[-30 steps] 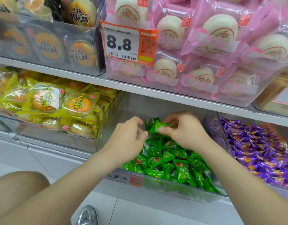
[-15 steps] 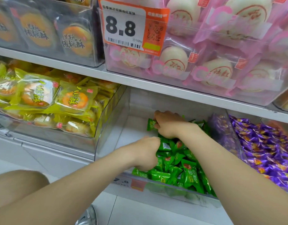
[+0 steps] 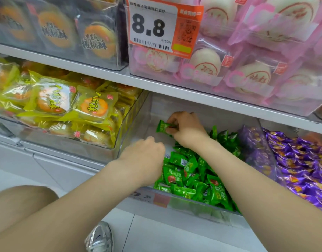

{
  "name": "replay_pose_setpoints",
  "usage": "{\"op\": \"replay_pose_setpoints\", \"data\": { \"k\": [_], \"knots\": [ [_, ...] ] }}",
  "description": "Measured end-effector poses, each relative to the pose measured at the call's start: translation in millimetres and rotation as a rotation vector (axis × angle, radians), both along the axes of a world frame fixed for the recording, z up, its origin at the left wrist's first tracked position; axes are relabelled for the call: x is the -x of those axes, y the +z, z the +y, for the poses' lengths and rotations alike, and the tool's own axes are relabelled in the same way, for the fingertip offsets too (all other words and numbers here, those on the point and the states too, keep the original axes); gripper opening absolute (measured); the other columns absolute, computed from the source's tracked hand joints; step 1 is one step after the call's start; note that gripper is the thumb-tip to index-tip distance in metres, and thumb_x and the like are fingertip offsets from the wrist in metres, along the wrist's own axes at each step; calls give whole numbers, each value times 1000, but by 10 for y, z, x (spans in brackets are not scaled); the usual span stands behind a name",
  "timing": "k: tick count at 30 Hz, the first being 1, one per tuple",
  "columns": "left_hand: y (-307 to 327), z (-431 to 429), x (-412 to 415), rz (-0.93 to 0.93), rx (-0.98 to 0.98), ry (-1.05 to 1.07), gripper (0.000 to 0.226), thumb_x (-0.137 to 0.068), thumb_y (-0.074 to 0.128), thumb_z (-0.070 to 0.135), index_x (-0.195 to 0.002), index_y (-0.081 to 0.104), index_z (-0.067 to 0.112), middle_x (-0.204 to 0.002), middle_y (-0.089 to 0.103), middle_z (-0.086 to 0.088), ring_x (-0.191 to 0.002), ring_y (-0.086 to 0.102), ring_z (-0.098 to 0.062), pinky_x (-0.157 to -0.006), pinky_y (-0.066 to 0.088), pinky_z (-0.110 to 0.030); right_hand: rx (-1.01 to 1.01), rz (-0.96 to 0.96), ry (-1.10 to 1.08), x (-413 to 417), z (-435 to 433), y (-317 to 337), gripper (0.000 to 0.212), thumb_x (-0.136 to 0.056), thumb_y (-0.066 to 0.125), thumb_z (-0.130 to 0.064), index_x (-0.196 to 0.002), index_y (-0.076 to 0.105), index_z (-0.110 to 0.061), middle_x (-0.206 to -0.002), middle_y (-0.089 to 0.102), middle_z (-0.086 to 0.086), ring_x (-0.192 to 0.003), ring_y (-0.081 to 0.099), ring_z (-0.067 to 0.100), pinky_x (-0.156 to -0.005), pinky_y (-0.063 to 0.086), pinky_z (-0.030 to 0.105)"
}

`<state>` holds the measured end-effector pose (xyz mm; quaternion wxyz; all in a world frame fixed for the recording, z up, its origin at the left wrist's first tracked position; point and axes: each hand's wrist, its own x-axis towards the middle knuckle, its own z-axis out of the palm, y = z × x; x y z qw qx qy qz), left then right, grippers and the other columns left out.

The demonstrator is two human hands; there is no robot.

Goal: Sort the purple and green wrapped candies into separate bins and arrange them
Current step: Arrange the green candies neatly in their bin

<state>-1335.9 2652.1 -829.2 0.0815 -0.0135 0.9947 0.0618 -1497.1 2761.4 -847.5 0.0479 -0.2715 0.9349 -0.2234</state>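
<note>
Green-wrapped candy (image 3: 163,126): pinched at one end by fingers of right hand (image 3: 188,130), raised over bare rear-left floor of clear bin (image 3: 183,206). Below and right of that hand: heap of green candies (image 3: 191,176), filling bin's front and right. Left hand (image 3: 144,160): nearer the front, at heap's left edge, fingers curled under and hidden; grip not discernible. Hands apart, not touching. Next bin rightward: purple candies (image 3: 302,166). Directly above both: white shelf (image 3: 211,99).
</note>
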Motion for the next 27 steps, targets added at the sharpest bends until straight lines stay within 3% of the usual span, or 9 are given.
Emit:
{"op": "replay_pose_setpoints", "data": {
  "k": [4, 6, 8, 12, 15, 19, 22, 25, 27],
  "knots": [
    [-106, 53, -45, -134, -177, -48, 29, -103, 54, 41, -112, 55, 13, -116, 55, -14, -116, 57, -40, -95, 52, -45, -74, 12, -6, 87, -260, -99, 23, -99, 66, -16, -120, 70, -25, -127, 62, 11, -118, 54, 30, -87, 42, 28],
    [-166, 76, -48, -98, -262, -3, 36, -101, 55, 46, -116, 59, 14, -119, 57, -14, -114, 58, -39, -95, 52, -45, -108, 34, 10, 88, -342, -118, 23, -101, 64, -17, -123, 69, -23, -122, 60, 11, -110, 58, 32, -88, 50, 34],
    [-210, 97, -65, -29, -365, 61, 40, -95, 52, 53, -108, 65, 17, -111, 62, -11, -107, 60, -37, -92, 54, -44, -147, 86, 12, 79, -386, -123, 21, -102, 62, -20, -121, 70, -23, -115, 60, 11, -100, 63, 35, -88, 57, 42],
    [-274, 108, -115, 63, -527, 156, 42, -88, 47, 56, -84, 69, 21, -85, 69, 1, -88, 66, -27, -79, 58, -42, -201, 222, -19, 85, -421, -117, 19, -102, 64, -26, -118, 68, -16, -111, 64, 16, -99, 65, 40, -82, 57, 43],
    [-251, 20, -153, 96, -579, 193, 37, -94, 52, 51, -85, 70, 20, -81, 72, 3, -80, 67, -20, -75, 58, -36, -278, 320, -20, 98, -405, -131, 25, -102, 64, -34, -117, 63, -14, -108, 66, 17, -99, 65, 41, -75, 52, 40],
    [-101, -32, -238, 139, -687, 186, 24, -98, 59, 35, -87, 73, 19, -80, 73, 4, -61, 61, -5, -53, 48, -22, -233, 282, -19, 98, -386, -106, 20, -100, 66, -30, -114, 67, -15, -107, 66, 16, -100, 65, 41, -81, 57, 44],
    [51, -24, -352, 284, -659, 105, 17, -96, 61, 26, -83, 73, 23, -75, 72, 11, -73, 66, -1, -68, 53, -24, -248, 282, 3, 87, -376, -80, 21, -101, 64, -29, -117, 66, -14, -110, 66, 17, -101, 65, 41, -83, 58, 46],
    [180, -123, -441, 605, -630, 27, 13, -91, 63, 24, -79, 68, 26, -75, 67, 12, -76, 65, -7, -66, 51, -25, -281, 303, 21, 77, -363, -50, 27, -103, 62, -30, -124, 61, -14, -115, 65, 19, -103, 64, 42, -85, 58, 48],
    [217, -246, -448, 777, -488, -66, 7, -90, 65, 26, -84, 68, 25, -82, 64, 14, -84, 60, -10, -74, 47, -30, -285, 295, 1, 30, -325, 19, 29, -103, 62, -31, -128, 59, -16, -115, 65, 18, -105, 64, 42, -85, 57, 47]
  ]
}}
